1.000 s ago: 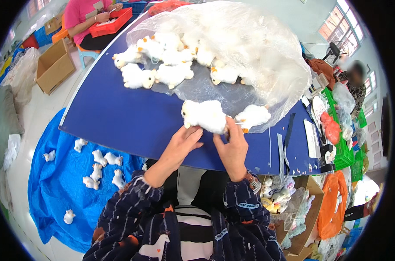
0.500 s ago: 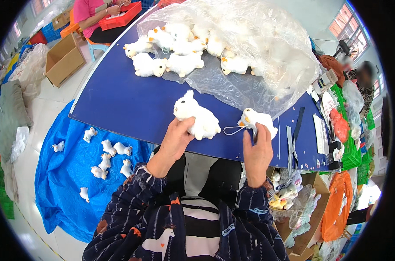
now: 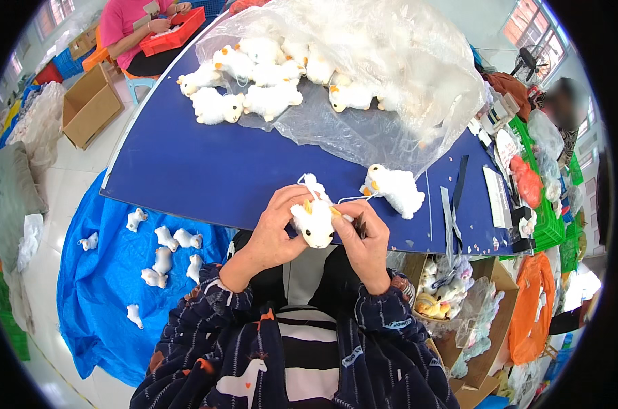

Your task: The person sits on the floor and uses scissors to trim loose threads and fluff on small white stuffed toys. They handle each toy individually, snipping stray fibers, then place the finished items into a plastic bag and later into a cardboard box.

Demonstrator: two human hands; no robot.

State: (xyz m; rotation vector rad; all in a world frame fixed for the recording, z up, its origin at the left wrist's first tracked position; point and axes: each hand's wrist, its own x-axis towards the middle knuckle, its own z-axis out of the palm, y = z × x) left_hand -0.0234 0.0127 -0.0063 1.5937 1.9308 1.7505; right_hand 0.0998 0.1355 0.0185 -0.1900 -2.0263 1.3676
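A small white plush sheep (image 3: 316,225) with yellow ears and dark eyes is held between my hands over the table's near edge, its face toward me. My left hand (image 3: 275,232) is closed around its side. My right hand (image 3: 363,245) pinches near the yellow ear; a small dark object (image 3: 361,226) shows in it, mostly hidden by the fingers, kind unclear. Beyond my right hand, another plush sheep (image 3: 399,191) lies on the blue table (image 3: 179,160). A white loop of cord runs between this toy and my hands.
Several plush sheep (image 3: 271,101) lie under and beside a clear plastic bag (image 3: 411,75). More lie on a blue tarp (image 3: 104,293) at the floor's left. Dark and grey strips (image 3: 452,218) are at right. A cardboard box (image 3: 489,327) stands below. A co-worker handles a red basket (image 3: 173,34).
The held plush sheep has come nearer and turned to face me. My right hand has left the other sheep and moved left onto this one. The view has shifted slightly.
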